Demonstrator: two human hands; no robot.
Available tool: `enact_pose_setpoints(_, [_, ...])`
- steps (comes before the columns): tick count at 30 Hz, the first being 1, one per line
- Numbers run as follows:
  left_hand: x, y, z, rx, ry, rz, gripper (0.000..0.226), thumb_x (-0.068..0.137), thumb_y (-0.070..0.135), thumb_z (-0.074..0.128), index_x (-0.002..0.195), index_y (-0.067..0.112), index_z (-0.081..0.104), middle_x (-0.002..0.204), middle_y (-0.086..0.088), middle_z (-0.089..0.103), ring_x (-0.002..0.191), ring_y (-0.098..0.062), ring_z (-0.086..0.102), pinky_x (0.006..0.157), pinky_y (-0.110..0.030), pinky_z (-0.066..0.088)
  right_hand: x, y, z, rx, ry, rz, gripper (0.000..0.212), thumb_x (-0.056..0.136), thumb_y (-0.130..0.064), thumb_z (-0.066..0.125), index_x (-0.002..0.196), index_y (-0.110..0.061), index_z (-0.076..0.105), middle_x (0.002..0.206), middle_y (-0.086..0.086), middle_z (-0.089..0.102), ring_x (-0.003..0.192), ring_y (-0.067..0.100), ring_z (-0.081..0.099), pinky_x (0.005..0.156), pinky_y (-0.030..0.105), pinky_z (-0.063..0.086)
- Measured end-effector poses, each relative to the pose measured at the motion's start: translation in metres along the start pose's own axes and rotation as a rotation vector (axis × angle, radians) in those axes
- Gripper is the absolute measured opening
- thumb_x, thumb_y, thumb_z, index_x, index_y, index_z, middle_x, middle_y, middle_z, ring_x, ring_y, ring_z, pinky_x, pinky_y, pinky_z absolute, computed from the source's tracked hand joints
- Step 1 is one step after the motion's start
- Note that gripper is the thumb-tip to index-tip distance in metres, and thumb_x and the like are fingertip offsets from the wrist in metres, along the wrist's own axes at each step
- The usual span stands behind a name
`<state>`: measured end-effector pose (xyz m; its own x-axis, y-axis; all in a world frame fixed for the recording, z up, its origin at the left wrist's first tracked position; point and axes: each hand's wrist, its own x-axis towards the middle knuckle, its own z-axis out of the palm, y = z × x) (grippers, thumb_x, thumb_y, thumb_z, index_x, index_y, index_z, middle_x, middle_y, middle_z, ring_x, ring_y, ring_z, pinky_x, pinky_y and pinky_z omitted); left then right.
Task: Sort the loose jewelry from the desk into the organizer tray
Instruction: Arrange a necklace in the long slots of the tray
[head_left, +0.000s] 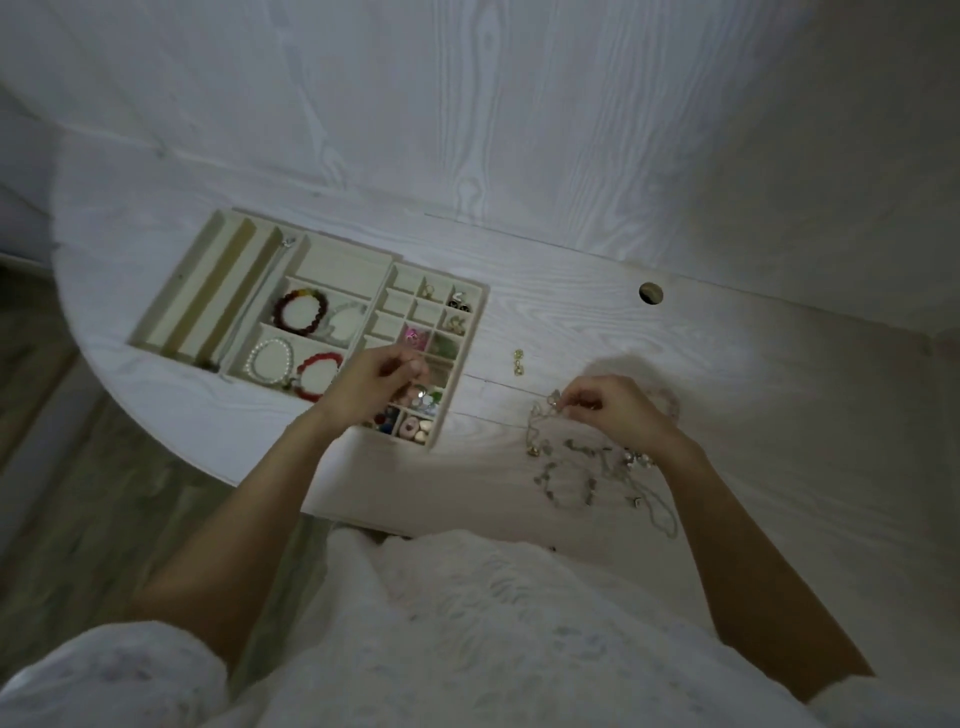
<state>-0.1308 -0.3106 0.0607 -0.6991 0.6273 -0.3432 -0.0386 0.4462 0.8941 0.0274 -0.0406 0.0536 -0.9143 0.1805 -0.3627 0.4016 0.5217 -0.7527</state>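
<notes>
Overhead, the left hand (376, 376) hovers above the organizer tray (470, 347), fingers curled as if pinching some small piece over the little compartments, though blur hides what. Right of it, the right hand (613, 410) pinches a chain from the tangled necklaces (582, 467), probably to free one; two gold earrings (518, 361) lie between. No writing is readable.
</notes>
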Motion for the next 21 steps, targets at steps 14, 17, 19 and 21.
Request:
enact_pose_setpoints(14, [-0.041, -0.027, -0.056, -0.143, 0.214, -0.095, 0.009, 0.087, 0.014, 0.065, 0.093, 0.011, 0.071, 0.069, 0.003, 0.061, 0.061, -0.004, 0.055, 0.058, -0.015, 0.045, 0.059, -0.081, 0.043, 1.260, 0.081, 0.182, 0.018, 0.093, -0.008, 0.041, 0.078, -0.012, 0.049, 0.064, 0.003, 0.059, 0.070, 0.020, 0.060, 0.077, 0.031, 0.050])
enact_pose_setpoints(17, [-0.041, -0.035, -0.068, -0.215, 0.259, -0.124, 0.004, 0.088, 0.010, 0.063, 0.088, 0.010, 0.067, 0.071, -0.009, 0.059, 0.058, -0.005, 0.056, 0.056, -0.016, 0.046, 0.071, -0.088, 0.046, 1.111, 0.097, 0.145, 0.008, 0.087, -0.012, 0.059, 0.081, -0.015, 0.055, 0.063, -0.002, 0.049, 0.062, 0.011, 0.051, 0.077, 0.027, 0.048])
enact_pose_setpoints(19, [-0.040, -0.041, -0.076, -0.192, 0.273, -0.122, 0.004, 0.088, 0.012, 0.064, 0.087, 0.013, 0.068, 0.072, -0.008, 0.061, 0.059, -0.004, 0.057, 0.057, -0.016, 0.047, 0.080, -0.091, 0.047, 0.839, 0.060, 0.129, 0.010, 0.087, -0.008, 0.061, 0.095, -0.014, 0.064, 0.066, -0.004, 0.052, 0.067, 0.011, 0.054, 0.079, 0.026, 0.050])
enact_pose_setpoints(21, [-0.038, -0.047, -0.085, -0.130, 0.318, -0.114, 0.004, 0.088, 0.016, 0.065, 0.087, 0.017, 0.069, 0.074, -0.004, 0.063, 0.061, -0.001, 0.057, 0.060, -0.017, 0.047, 0.089, -0.095, 0.047, 0.517, 0.004, 0.094, 0.017, 0.088, -0.010, 0.062, 0.103, -0.015, 0.069, 0.076, -0.006, 0.059, 0.076, 0.012, 0.057, 0.079, 0.023, 0.052])
